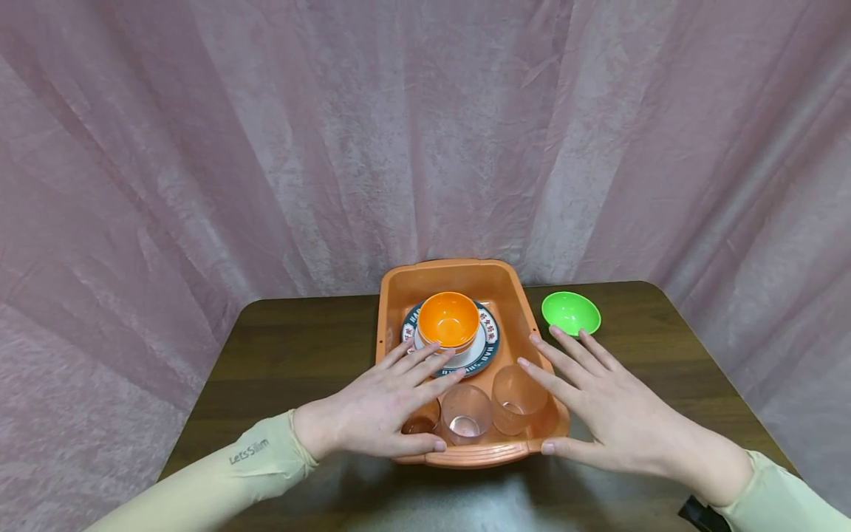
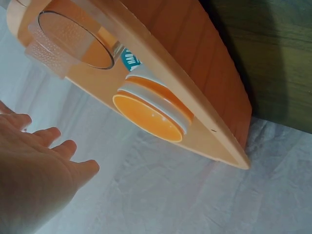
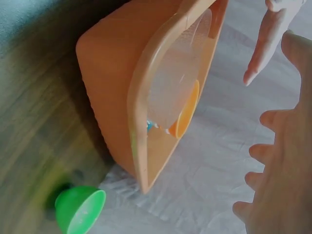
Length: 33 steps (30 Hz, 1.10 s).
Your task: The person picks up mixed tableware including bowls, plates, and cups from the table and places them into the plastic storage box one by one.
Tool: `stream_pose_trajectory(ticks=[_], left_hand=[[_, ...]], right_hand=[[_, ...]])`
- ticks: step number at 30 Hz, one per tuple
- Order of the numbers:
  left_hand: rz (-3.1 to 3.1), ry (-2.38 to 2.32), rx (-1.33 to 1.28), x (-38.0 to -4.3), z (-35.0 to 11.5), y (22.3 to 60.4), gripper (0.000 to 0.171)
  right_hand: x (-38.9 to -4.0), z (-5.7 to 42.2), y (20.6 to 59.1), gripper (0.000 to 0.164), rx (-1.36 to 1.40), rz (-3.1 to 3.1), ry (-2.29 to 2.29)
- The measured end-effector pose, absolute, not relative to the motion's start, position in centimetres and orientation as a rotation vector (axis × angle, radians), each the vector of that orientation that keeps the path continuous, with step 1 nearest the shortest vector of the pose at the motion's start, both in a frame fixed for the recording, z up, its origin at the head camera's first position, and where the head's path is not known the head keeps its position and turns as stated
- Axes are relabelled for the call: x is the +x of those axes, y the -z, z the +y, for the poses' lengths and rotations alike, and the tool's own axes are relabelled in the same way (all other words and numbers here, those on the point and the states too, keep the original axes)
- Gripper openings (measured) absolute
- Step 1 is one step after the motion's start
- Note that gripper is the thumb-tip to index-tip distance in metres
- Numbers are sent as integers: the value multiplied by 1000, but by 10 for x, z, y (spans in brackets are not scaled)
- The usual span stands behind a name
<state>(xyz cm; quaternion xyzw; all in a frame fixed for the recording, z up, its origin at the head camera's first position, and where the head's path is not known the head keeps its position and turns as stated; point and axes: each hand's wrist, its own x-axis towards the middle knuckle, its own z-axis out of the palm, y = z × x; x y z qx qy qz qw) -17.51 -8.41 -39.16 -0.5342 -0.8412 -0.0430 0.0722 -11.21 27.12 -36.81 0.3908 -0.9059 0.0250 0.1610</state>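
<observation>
Both my hands, palms down with fingers spread and holding nothing, hover above an orange plastic basin (image 1: 452,275). My left hand (image 1: 382,410) overlaps its near left side in the head view, and my right hand (image 1: 614,417) its near right side. Inside the basin, a stack of orange and white bowls (image 1: 448,319) sits on a blue-rimmed plate (image 1: 490,341). Three clear cups stand at the near end: a middle cup (image 1: 465,415), a right cup (image 1: 517,403) and a left cup (image 1: 424,420) partly hidden by my left hand. The bowl stack (image 2: 148,117) also shows in the left wrist view.
A small green bowl (image 1: 570,313) stands on the dark wooden table (image 1: 292,343), right of the basin and just beyond my right fingertips. A pink curtain (image 1: 425,148) hangs behind the table's far edge.
</observation>
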Motion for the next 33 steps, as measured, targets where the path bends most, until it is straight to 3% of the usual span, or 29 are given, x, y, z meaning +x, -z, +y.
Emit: stream_pose_trajectory(ticks=[11, 33], left_hand=[[-2509, 123, -1628, -186, -69, 384, 85], [-2606, 25, -1652, -206, -18, 383, 85]], right_hand=[[-107, 276, 366, 95, 1086, -2646, -54], [-129, 311, 371, 88, 896, -2739, -89]])
